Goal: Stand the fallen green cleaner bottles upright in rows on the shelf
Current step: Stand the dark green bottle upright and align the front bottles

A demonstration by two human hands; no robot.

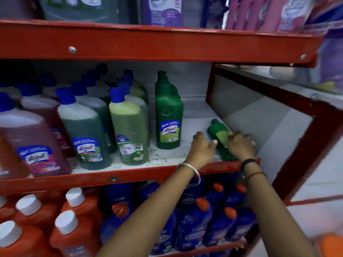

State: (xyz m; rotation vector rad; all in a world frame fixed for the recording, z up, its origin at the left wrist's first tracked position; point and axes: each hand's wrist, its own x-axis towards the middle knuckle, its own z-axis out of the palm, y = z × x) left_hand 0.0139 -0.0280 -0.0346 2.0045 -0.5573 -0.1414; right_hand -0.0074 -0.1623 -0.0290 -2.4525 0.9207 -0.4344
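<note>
Here your right hand (pixel 241 145) wraps over the lower body of a fallen green plastic cleaner bottle (pixel 220 135), gripping it where it lies on the white shelf board (pixel 194 115) by the red metal front rail (pixel 130 178), cap pointing to the back. Your left hand (pixel 201 148) sits just beside it, fingers loose, thumb near the label, holding nothing. Farther back left, a row of upright dark green bottles (pixel 168 112) stands, blue-capped clear bottles (pixel 128 123) beside them.
</note>
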